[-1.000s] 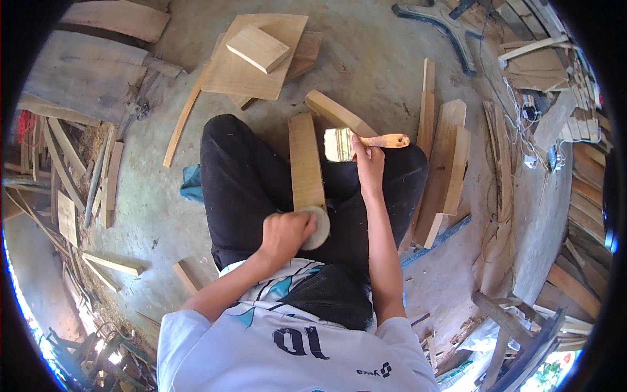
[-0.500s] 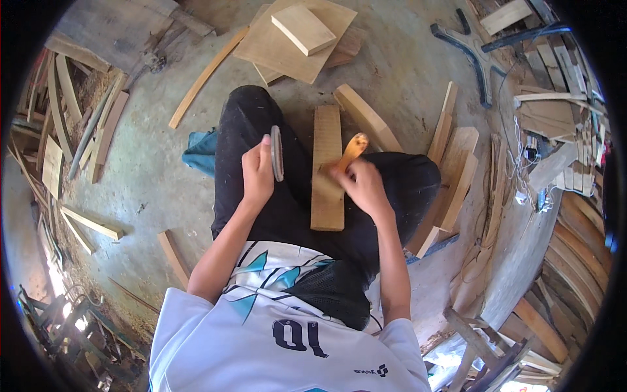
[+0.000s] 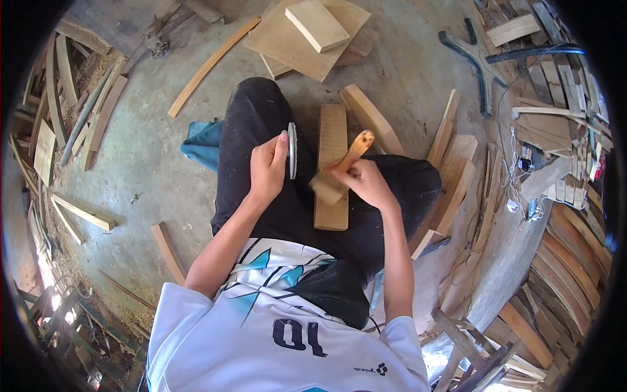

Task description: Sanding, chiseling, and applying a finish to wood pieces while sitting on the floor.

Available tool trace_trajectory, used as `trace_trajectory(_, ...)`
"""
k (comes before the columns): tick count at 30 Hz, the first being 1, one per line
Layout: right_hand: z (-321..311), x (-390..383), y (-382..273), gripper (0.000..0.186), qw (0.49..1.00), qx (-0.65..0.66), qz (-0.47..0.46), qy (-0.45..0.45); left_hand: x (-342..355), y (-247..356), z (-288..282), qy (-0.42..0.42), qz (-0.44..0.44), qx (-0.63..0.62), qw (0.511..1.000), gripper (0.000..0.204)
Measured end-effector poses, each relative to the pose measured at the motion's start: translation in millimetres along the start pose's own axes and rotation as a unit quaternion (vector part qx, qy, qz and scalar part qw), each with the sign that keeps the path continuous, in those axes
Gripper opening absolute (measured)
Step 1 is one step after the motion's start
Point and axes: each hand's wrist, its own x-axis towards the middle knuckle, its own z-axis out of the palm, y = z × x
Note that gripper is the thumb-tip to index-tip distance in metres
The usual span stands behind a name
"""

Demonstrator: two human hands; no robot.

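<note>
The wooden block (image 3: pixel 332 130) lay fore-and-aft, left of the nearer right grip (image 3: pixel 369 183), which clasped a brush (image 3: pixel 356 150) over it, while the left grip (image 3: pixel 268 168) held a disc (image 3: pixel 292 151).

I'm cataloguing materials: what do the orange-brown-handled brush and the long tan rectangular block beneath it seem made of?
Brush: handle probably varnished wood, from its warm sheen; the bristles blur, leaving their material open. Block: apparently bare sawn wood, from its matte face and faint crosswise marks.

The white shirt (image 3: pixel 215 346) bears a large dark number (image 3: pixel 299 338) and a small dark logo (image 3: pixel 381 369).
</note>
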Motion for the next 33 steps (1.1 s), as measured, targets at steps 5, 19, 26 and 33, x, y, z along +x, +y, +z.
trace_trajectory(5,13.1,3.3,-17.8,0.021,0.916,-0.291,-0.043,0.273,-4.2,5.2,-6.8,0.005,0.012,0.023,1.0,0.047)
trace_trajectory(19,16.5,31.6,38.9,0.037,0.912,0.019,0.056,0.407,-2.4,-8.8,-14.1,0.032,0.054,0.02,0.998,0.042)
trace_trajectory(26,20.7,21.0,35.6,0.041,0.892,0.037,0.103,0.439,0.6,-29.5,-16.4,-0.023,0.114,0.056,0.992,0.036)
trace_trajectory(33,25.0,32.5,36.1,0.039,0.878,0.101,0.121,0.452,5.1,-32.6,-34.8,-0.008,0.12,0.099,0.988,0.038)
